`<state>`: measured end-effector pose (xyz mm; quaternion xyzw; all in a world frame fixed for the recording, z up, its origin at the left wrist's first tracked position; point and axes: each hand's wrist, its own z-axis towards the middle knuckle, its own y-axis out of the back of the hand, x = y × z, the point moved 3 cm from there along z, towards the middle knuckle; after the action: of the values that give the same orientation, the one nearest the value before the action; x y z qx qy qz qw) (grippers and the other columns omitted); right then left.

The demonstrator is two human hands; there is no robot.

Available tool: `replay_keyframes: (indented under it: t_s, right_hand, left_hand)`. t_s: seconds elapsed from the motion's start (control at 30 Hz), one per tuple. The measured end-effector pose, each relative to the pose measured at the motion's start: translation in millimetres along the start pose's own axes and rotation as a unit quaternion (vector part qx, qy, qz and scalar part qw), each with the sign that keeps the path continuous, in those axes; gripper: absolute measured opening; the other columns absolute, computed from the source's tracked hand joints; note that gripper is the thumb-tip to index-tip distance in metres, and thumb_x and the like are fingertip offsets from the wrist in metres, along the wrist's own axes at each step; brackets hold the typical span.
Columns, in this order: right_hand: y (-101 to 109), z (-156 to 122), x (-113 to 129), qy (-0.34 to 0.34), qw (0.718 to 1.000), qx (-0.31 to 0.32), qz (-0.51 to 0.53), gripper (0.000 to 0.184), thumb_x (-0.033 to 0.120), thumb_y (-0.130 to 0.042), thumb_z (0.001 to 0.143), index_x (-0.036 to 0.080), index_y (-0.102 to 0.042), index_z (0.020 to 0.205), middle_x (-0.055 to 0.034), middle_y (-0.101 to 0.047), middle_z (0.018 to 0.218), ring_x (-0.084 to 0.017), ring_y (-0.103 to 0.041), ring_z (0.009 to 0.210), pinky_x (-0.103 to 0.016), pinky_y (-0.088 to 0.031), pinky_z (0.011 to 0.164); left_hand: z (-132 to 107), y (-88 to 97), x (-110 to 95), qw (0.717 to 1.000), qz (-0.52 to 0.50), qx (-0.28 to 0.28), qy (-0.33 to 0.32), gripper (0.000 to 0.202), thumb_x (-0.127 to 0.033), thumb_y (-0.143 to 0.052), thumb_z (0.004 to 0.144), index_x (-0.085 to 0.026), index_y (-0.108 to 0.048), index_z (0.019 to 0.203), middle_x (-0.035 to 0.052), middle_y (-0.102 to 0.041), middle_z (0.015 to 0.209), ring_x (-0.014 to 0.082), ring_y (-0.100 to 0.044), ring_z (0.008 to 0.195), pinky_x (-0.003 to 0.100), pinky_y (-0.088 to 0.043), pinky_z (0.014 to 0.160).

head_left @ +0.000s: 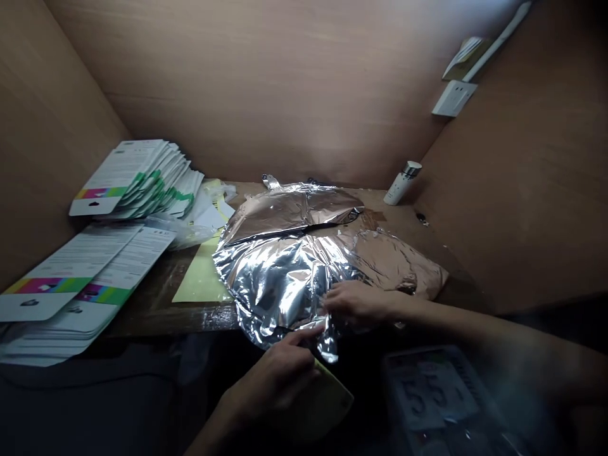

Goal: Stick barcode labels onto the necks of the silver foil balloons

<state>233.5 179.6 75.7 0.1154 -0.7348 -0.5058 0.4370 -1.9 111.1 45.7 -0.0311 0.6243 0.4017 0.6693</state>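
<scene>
Going by the head cam, crinkly silver foil [285,278] sprawls across the desk [164,304], near end poking past the edge. Right hand [354,301] pinches a fold, fingers closed; left hand [282,367] touches it, can't tell whether it's gripping.

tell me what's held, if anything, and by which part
The right hand seems to pinch the silver foil near its front edge; the left hand touches it there, its grip unclear.

A person's left hand [285,370] and right hand [354,301] are shown bare. The right forearm [451,329], long and slim, is seen uncovered; of the left forearm [219,413], only a short bare length is included.
</scene>
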Motion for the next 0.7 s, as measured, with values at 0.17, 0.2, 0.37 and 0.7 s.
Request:
replay_keyframes:
  t_s: [0.17,0.2,0.37,0.7]
  right_hand:
    - [7.3,12.7,-27.9,-0.091,0.982,0.061,0.151,0.036,0.041,-0.047,0.102,0.017,-0.051,0.075,0.0055,-0.038,0.067,-0.009,-0.035,0.059,-0.023,-0.029,0.055]
    - [8.7,13.5,-29.8,-0.097,0.982,0.062,0.153,0.037,0.042,-0.049,0.101,0.017,-0.049,0.073,0.0059,-0.036,0.066,-0.009,-0.033,0.059,-0.023,-0.027,0.055]
    - [13.4,14.5,-29.3,-0.128,0.979,0.043,0.154,0.039,0.049,-0.052,0.098,0.017,-0.051,0.075,0.0065,-0.035,0.065,-0.009,-0.030,0.059,-0.024,-0.023,0.054]
    - [89.5,86.4,-16.6,-0.021,0.964,0.256,0.069,0.022,0.024,-0.062,0.086,0.013,-0.056,0.068,0.0058,-0.044,0.062,-0.008,-0.037,0.059,-0.025,-0.028,0.059]
  left_hand:
    - [-6.2,7.7,3.8,1.000,0.017,-0.026,0.003,0.022,-0.019,-0.054,0.100,-0.021,-0.056,0.078,0.0142,-0.077,0.098,0.0295,-0.053,0.141,0.034,-0.054,0.099]
    - [-7.1,9.7,2.6,1.000,0.018,-0.025,0.004,0.022,-0.019,-0.054,0.100,-0.021,-0.055,0.078,0.0146,-0.077,0.102,0.0293,-0.054,0.140,0.033,-0.055,0.097]
    - [0.8,14.9,-2.9,1.000,0.020,0.001,-0.009,0.025,-0.021,-0.053,0.101,-0.021,-0.054,0.077,0.0146,-0.076,0.109,0.0296,-0.048,0.144,0.032,-0.052,0.101]
    - [7.9,3.9,13.3,0.997,0.065,0.009,0.042,0.031,-0.029,-0.053,0.102,-0.018,-0.052,0.074,0.0118,-0.072,0.115,0.0263,-0.069,0.115,0.028,-0.052,0.089]
